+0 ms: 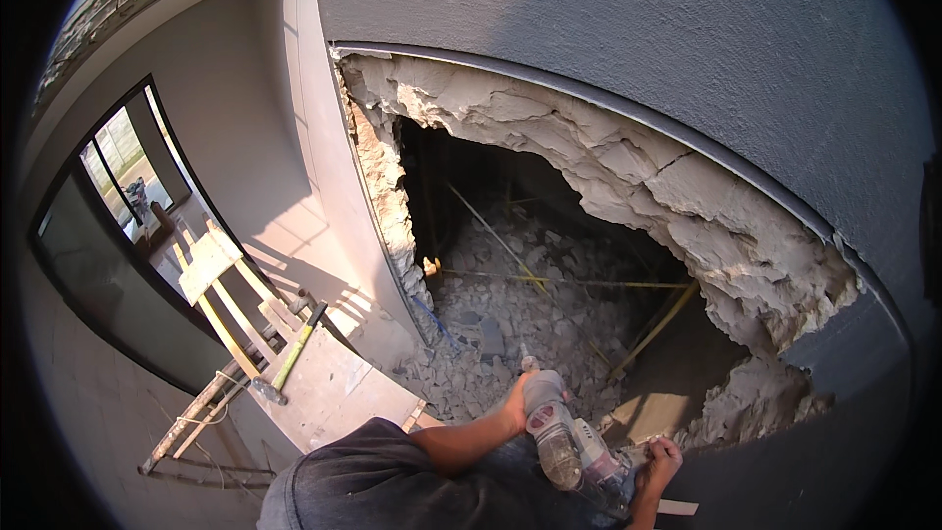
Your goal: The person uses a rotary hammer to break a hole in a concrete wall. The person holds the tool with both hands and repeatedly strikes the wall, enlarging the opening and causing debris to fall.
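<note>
A dusty grey and reddish rotary hammer (pixel 564 442) is held at the bottom middle, its front end pointing away into a broken wall opening. My left hand (pixel 517 404) is closed around the tool near its front collar. At the rear end my right hand (pixel 661 461) is curled shut against the tool; its grip is partly hidden. The short visible bit (pixel 526 353) appears over the rubble (pixel 505 280) inside the dark hole. Thick, jagged broken masonry (pixel 628 162) borders the opening along the top and right.
To the left, a board platform (pixel 334 388) carries a hammer (pixel 294 348) with a green-yellow handle. Wooden poles (pixel 191 417) are tied beside it. Yellowish bars (pixel 589 283) cross the opening. A metal edge strip (pixel 628 108) runs under the grey wall (pixel 687 29).
</note>
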`<state>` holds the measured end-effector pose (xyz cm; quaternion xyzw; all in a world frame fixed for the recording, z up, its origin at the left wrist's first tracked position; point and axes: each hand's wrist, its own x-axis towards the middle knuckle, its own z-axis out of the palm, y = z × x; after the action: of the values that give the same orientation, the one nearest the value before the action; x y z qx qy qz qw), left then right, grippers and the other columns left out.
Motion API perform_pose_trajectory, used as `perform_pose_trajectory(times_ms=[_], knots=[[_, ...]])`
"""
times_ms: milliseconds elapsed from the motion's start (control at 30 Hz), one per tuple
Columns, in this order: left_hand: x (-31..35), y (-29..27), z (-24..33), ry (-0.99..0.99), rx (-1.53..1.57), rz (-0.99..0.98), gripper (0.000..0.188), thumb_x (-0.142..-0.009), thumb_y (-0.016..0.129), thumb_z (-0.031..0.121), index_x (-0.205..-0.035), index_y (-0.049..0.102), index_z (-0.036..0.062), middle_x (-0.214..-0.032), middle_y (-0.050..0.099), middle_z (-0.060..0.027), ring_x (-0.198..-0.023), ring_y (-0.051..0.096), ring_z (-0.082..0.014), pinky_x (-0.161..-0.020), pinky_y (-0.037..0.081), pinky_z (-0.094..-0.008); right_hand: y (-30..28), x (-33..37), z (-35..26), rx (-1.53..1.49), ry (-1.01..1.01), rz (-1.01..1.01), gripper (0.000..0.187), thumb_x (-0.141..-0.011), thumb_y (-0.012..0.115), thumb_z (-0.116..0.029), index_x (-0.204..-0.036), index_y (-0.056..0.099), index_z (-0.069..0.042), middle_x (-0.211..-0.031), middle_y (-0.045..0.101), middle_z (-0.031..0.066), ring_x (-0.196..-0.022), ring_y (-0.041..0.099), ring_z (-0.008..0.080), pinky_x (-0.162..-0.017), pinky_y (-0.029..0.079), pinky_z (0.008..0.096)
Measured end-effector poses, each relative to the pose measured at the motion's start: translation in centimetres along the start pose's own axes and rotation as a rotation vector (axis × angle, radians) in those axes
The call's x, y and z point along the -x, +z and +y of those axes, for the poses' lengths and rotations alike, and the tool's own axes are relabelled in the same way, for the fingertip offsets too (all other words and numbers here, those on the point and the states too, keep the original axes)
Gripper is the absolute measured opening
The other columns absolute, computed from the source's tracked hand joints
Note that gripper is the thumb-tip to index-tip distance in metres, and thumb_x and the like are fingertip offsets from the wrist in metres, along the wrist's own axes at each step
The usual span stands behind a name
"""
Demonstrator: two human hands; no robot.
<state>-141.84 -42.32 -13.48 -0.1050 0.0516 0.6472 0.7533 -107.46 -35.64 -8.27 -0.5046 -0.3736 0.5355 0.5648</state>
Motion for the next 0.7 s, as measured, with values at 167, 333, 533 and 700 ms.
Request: perform_pose_trajectory(times_ms=[167, 333, 533, 700], knots=[[-3.5, -0.1, 0.3, -0.042, 0.104, 0.036, 0.049, -0.095, 0.053, 0.048, -0.108, 0.068, 0.0031, -0.100, 0.071, -0.0183, -0.090, 0.070, -0.0399, -0.083, 0.057, -0.0599, 0.2, -3.8, -0.1, -0.003, 0.007, -0.014, 0.010, -0.084, 0.074, 0.006, -0.092, 0.072, 0.000, -0.076, 0.068, 0.0040, -0.060, 0.059, 0.0101, -0.055, 0.044, 0.0217], [-5.6, -1.1, 0.9, -0.030, 0.051, -0.029, 0.049, -0.096, 0.053, 0.047, -0.111, 0.067, 0.0032, -0.101, 0.071, -0.0177, -0.091, 0.070, -0.0385, -0.083, 0.058, -0.0584, -1.2, -6.2, 2.7, 0.030, 0.010, -0.018, 0.009, -0.086, 0.075, 0.005, -0.092, 0.072, -0.001, -0.078, 0.070, 0.0047, -0.060, 0.061, 0.0105, -0.055, 0.046, 0.0208], [-6.1, -3.5, 2.3, 0.025, -0.018, 0.037, 0.048, -0.096, 0.054, 0.047, -0.111, 0.067, 0.0033, -0.101, 0.071, -0.0175, -0.089, 0.071, -0.0375, -0.084, 0.058, -0.0559, 0.3, -6.2, 4.7, 0.035, 0.042, 0.015, 0.008, -0.087, 0.076, 0.003, -0.091, 0.072, -0.002, -0.077, 0.069, 0.0033, -0.061, 0.061, 0.0111, -0.058, 0.048, 0.0231], [-6.4, -4.5, 3.4, 0.015, 0.047, 0.033, 0.047, -0.096, 0.054, 0.047, -0.109, 0.067, 0.0037, -0.099, 0.070, -0.0174, -0.088, 0.070, -0.0372, -0.083, 0.058, -0.0558, 1.7, -5.6, 5.4, 0.058, 0.036, 0.011, 0.010, -0.085, 0.075, 0.006, -0.093, 0.071, 0.001, -0.077, 0.068, 0.0040, -0.064, 0.060, 0.0123, -0.063, 0.047, 0.0255]])
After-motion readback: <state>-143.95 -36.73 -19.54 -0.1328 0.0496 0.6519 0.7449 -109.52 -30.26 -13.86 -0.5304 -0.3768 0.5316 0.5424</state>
